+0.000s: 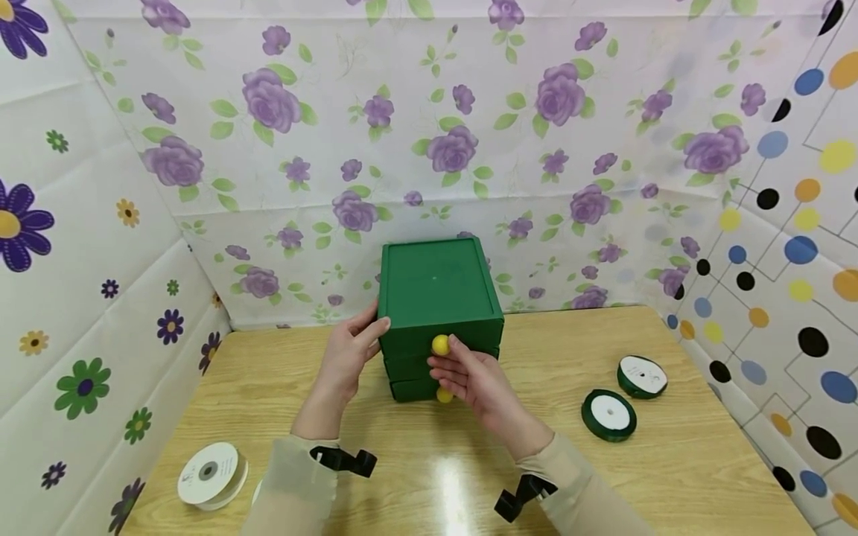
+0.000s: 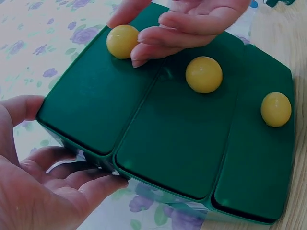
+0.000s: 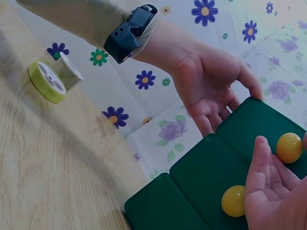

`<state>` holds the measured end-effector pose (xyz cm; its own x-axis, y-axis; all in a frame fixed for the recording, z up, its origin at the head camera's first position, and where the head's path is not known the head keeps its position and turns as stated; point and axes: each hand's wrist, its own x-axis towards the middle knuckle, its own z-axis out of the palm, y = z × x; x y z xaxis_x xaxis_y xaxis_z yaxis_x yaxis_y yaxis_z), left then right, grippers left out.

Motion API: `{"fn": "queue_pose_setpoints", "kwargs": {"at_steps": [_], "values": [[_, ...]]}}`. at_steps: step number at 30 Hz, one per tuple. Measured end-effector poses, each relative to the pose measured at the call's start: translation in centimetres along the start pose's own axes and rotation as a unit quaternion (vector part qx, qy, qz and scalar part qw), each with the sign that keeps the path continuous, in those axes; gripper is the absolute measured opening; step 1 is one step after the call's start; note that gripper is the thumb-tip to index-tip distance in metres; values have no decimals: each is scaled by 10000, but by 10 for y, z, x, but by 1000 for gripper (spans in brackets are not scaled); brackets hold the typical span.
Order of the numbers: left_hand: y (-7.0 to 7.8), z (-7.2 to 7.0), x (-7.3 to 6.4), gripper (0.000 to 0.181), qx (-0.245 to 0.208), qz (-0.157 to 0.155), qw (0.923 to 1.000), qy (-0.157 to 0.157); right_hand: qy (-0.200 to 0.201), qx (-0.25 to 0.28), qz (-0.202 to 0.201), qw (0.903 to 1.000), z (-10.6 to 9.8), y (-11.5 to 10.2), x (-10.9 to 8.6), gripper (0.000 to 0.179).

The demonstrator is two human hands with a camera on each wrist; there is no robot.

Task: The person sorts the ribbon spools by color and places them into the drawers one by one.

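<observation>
A green drawer box [image 1: 436, 283] stands on the table near the back wall, its front facing me. Three drawers, each with a round yellow knob, show in the left wrist view. My left hand [image 1: 343, 356] holds the box at its left side, thumb on the front edge and fingers along the side. At the top drawer, thumb and fingertips of my right hand [image 1: 488, 391] pinch the top knob [image 2: 122, 41] from both sides. The other fingers extend below it, over the middle knob [image 2: 204, 74] in the head view. Lower down is the bottom knob [image 2: 276, 109]. All drawers look closed.
Two green ribbon spools [image 1: 608, 415] lie on the table [image 1: 556, 350] to the right. A white spool [image 1: 209, 474] lies front left, and a yellow-green spool [image 3: 47, 81] shows in the right wrist view. Patterned cloth walls [image 1: 429, 112] enclose the back and sides.
</observation>
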<state>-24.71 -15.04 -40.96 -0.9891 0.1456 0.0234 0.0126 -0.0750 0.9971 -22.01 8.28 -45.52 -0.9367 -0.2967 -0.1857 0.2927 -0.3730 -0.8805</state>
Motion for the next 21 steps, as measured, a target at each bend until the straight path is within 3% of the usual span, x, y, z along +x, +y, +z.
{"fn": "queue_pose_setpoints", "kwargs": {"at_steps": [9,21], "values": [[5,-6,1,68,-86,-233,9995,-219,-163,-152,-15,9998,-2,-3,1,62],[7,-7,0,69,3,-361,9990,-248,-300,-410,42,9987,-7,-8,3,61]]}}
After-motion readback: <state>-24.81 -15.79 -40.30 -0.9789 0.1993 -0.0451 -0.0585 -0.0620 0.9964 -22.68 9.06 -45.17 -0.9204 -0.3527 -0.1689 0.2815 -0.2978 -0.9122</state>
